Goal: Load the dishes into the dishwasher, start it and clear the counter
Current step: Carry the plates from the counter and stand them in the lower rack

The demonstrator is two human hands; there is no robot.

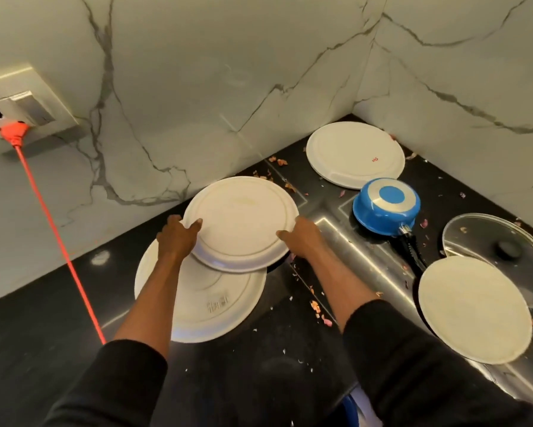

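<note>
An upside-down white plate (240, 223) is held above the black counter (27, 349) by both hands. My left hand (177, 237) grips its left rim, thumb on top. My right hand (300, 237) grips its right rim. Just beneath it, a second upside-down white plate (215, 306) lies on the counter, partly covered by my left forearm. A third white plate (356, 154) lies in the far corner. At the right lies another white plate (474, 309). An upturned blue saucepan (386, 204) with a black handle sits between those two.
A glass lid (502, 251) with a black knob lies at the right, partly under the right-hand plate. An orange cable (58, 235) runs from a wall socket (18, 112) down across the counter at the left. Onion-skin scraps (317, 308) litter the counter. Marble walls enclose the corner.
</note>
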